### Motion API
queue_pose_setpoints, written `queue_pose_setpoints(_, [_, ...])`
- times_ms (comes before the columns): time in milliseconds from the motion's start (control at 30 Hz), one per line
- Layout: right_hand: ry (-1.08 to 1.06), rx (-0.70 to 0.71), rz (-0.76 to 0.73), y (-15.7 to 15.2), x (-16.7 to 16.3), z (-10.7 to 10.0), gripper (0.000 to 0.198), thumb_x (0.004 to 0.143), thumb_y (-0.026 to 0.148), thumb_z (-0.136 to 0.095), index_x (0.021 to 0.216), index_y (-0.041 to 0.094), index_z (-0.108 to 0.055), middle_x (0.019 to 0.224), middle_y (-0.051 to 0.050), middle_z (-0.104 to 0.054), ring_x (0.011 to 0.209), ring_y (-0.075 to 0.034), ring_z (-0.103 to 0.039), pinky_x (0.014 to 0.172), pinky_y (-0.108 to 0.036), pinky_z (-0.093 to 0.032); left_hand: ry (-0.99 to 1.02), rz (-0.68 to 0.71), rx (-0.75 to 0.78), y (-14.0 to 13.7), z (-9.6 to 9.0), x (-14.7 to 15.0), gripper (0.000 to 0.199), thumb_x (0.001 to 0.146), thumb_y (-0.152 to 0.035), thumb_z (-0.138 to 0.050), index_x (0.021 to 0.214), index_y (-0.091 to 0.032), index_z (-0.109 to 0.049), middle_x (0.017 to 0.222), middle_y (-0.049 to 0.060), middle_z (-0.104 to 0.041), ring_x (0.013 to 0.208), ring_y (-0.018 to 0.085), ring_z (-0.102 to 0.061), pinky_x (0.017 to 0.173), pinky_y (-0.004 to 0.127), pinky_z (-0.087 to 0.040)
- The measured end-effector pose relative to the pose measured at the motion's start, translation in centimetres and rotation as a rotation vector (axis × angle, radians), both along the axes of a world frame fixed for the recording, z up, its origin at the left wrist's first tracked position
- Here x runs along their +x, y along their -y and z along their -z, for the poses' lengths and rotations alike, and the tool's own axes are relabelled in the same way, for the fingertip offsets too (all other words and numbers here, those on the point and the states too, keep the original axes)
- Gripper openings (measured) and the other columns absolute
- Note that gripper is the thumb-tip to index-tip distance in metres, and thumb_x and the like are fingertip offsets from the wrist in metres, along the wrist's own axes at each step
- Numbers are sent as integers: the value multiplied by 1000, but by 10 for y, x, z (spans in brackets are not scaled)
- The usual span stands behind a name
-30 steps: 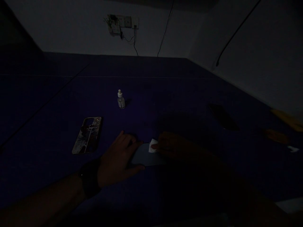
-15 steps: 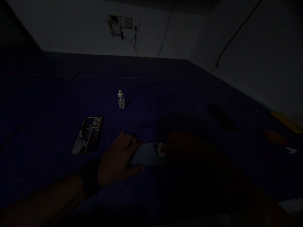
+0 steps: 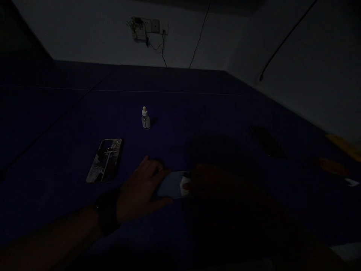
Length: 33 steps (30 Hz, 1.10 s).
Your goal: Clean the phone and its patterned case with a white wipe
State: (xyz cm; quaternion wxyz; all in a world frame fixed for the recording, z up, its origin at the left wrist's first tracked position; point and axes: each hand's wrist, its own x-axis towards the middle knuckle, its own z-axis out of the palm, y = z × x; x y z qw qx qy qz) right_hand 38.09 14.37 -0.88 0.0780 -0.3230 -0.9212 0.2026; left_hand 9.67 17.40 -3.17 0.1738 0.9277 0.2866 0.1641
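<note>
A pale blue phone (image 3: pixel 170 186) lies back side up on the dark purple surface. My left hand (image 3: pixel 143 186), with a dark watch on its wrist, grips the phone's left end between thumb and fingers. Over the right end of the phone, my right hand (image 3: pixel 203 182) presses a small white wipe (image 3: pixel 184 185) against its back, near the camera. Deep shadow hides most of that hand's fingers. Left of my left hand lies a patterned phone case (image 3: pixel 105 161). Beyond the phone stands a small dropper bottle (image 3: pixel 146 119) with a white cap.
A dark phone-like slab (image 3: pixel 266 141) lies at the right. Farther right are an orange-brown item (image 3: pixel 332 166), a small white piece (image 3: pixel 352 182) and a yellow item (image 3: pixel 344 146) by the wall. Sockets (image 3: pixel 148 26) with hanging cords are on the back wall. The scene is very dim.
My right hand has slid the wipe leftward and slightly down over the phone's back. My left hand keeps its hold. The view has shifted a little.
</note>
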Motion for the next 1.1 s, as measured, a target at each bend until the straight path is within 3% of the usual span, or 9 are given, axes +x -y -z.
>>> queue_pose_setpoints(233, [61, 51, -20, -1, -5, 4, 24, 102, 26, -53, 114, 22, -74, 96, -7, -74, 88, -20, -63, 85, -36, -47, -6, -9, -9, 2, -1, 0, 67, 77, -45, -81, 135, -24, -55, 119, 8, -58, 115, 31, -56, 116, 66, -27])
queue_pose_setpoints(400, [-8, 77, 164, -6, -17, 14, 28, 103, 30, -50, 116, 22, -73, 97, -8, -71, 89, -20, -63, 80, -34, -48, -16, -12, -1, 1, 1, 0, 68, 77, -47, -81, 135, -23, -55, 117, 8, -58, 114, 31, -56, 116, 66, -26])
queue_pose_setpoints(567, [-47, 67, 255, -7, -5, 15, 32, 106, 32, -44, 119, 23, -72, 103, -9, -71, 91, -20, -64, 81, -34, -49, -9, -10, 1, 0, 0, 0, 67, 77, -47, -81, 134, -22, -56, 116, 8, -58, 113, 30, -57, 116, 66, -26])
queue_pose_setpoints(800, [29, 31, 201, -4, 13, 4, 33, 104, 38, -47, 100, 24, -77, 89, -5, -73, 81, -20, -62, 77, -36, -47, 5, -13, -1, 1, 0, 0, 68, 77, -48, -81, 135, -23, -55, 118, 8, -58, 114, 31, -56, 116, 66, -27])
queue_pose_setpoints(900, [15, 42, 155, -6, 9, 7, 32, 105, 34, -45, 107, 25, -75, 95, -6, -74, 84, -20, -63, 80, -36, -48, 17, -10, -2, 0, 1, 0, 68, 76, -48, -81, 134, -24, -56, 117, 8, -58, 114, 32, -56, 116, 67, -26])
queue_pose_setpoints(1100, [-6, 76, 242, -8, 5, 15, 29, 105, 31, -46, 116, 24, -72, 100, -7, -71, 91, -19, -64, 82, -34, -48, 6, -9, 3, 0, 1, 0, 68, 77, -48, -81, 136, -25, -54, 117, 7, -58, 114, 31, -56, 115, 67, -27])
